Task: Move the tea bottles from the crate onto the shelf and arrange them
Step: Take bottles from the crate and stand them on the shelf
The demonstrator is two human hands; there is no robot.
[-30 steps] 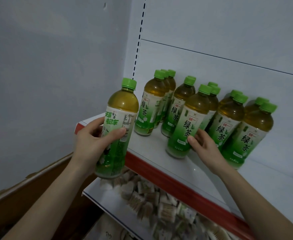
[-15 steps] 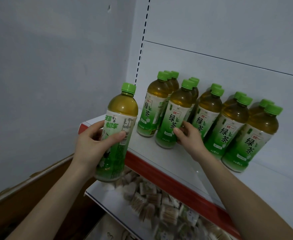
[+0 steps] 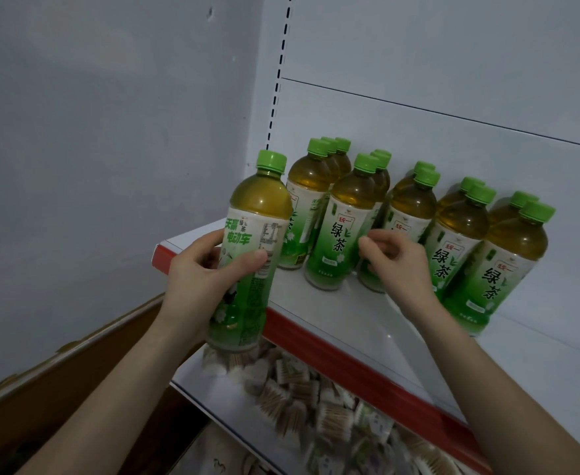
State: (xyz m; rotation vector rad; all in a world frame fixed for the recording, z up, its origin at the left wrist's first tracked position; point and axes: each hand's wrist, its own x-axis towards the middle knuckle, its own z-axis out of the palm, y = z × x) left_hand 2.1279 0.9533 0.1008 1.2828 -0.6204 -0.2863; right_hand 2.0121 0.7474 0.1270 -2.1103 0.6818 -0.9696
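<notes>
White metal shelf (image 3: 367,323) with a red front lip, backed by a pale back panel (image 3: 436,56). To the left, a plain grey wall (image 3: 93,132). Beneath, a lower shelf (image 3: 209,392) heaped with small wrapped packets (image 3: 316,402), too blurred to name. At bottom left, a brown cardboard edge (image 3: 76,365), perhaps the crate, with its contents out of view.

On the upper shelf, a block of tea bottles (image 3: 343,231) with green caps and green-and-white labels. All upright, in five files running front to back, at least two deep, gathered toward the back left corner. Most front labels facing out, the leftmost one turned aside. Bare shelf in front and to the right.

Judged well along, with most of the stock already up and lined. Left to do, by the look of it: setting down the bottle in hand and perhaps squaring that turned label. No telling how many remain in the crate.

Off the shelf, one held bottle (image 3: 254,241), upright, just in front of the left front corner and close beside the leftmost file, its base below the red lip. Wrapped round its lower half, the left hand (image 3: 206,286), thumb across the label. Over the shelf, in front of the third file, the right hand (image 3: 398,262), fingers curled. Whether gripping that bottle, touching it or holding nothing, impossible to tell.
</notes>
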